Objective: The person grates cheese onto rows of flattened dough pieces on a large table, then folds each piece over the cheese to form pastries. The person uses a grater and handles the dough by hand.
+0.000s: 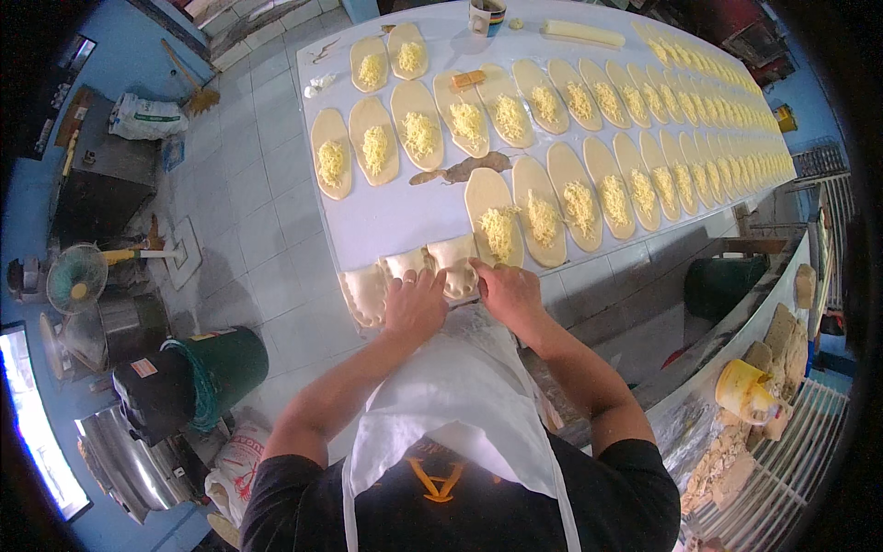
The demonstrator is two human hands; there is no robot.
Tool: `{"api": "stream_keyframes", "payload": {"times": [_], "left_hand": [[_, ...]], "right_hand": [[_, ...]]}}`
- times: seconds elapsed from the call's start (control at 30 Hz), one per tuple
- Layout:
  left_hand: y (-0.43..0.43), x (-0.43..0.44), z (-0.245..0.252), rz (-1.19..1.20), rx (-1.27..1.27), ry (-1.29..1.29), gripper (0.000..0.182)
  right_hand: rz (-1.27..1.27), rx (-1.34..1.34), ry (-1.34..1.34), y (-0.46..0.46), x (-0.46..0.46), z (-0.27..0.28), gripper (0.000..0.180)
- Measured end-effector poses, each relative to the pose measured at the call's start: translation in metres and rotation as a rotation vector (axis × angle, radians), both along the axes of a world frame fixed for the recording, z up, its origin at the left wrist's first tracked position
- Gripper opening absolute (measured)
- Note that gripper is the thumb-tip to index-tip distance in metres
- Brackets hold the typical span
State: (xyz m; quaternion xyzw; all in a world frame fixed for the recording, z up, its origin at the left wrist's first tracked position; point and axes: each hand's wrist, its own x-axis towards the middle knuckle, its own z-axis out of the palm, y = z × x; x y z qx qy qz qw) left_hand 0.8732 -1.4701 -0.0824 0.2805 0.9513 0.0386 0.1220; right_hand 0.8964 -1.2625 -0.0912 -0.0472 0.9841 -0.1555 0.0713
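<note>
Three folded dough pieces with crimped edges lie side by side at the table's near edge: the left one (363,293), the middle one (403,263) and the right one (453,255). My left hand (416,303) rests over the middle piece, its fingertips reaching the right piece's left side. The fingers of my right hand (509,293) touch the right piece's edge. Just right of it lies a flat dough oval (485,193) topped with grated cheese (499,233). Rows of similar cheese-topped ovals run toward the far right. Whether either hand pinches the dough cannot be made out.
A mug (487,17) and a pale rolling pin (583,33) are at the white table's (400,214) far side. An orange block (468,79) lies across two ovals. A green bin (238,366) stands left, a metal rack (804,441) right.
</note>
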Motion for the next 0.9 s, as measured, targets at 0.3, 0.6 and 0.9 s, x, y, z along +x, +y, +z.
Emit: {"api": "stream_keyframes", "payload": {"times": [0.3,0.6,0.9], "left_hand": [[0.006,-0.014,-0.007,0.012,-0.048,0.060,0.044],[0.009,-0.031,-0.012,0.083,0.037,0.071,0.047],[0.050,-0.104,-0.025,0.230,0.393,0.053,0.032]], "right_hand": [[0.014,-0.002,0.019,0.006,-0.021,-0.002,0.035],[0.034,-0.025,-0.030,0.012,-0.038,0.000,0.036],[-0.118,-0.120,0.038,0.043,-0.071,0.019,0.036]]}}
